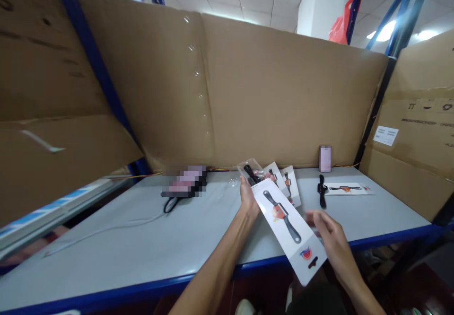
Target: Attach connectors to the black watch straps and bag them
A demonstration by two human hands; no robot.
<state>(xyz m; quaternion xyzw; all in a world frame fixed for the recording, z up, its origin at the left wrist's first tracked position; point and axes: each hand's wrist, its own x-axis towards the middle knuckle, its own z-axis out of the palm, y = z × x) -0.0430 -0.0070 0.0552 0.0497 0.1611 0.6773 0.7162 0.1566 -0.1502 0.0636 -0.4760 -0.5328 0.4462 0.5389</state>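
My left hand (249,200) is closed on the upper left edge of a white packaging card (289,227), printed with a picture of a spokeshave. The card tilts over the table's front edge, its hanging hole toward me. Just beyond my left hand is a black spokeshave (251,174) in clear plastic; whether the hand touches it I cannot tell. Two similar printed cards (291,182) lie behind the held one. My right hand (329,232) is beside the card's right edge, its fingertips blurred and partly hidden.
An unpacked black spokeshave (322,192) lies across the end of another printed card (349,189) on the right of the grey table (135,253). A phone (325,159) leans at the back. A pixelated device (186,182) with a cable is at left. Cardboard walls (283,102) enclose the table.
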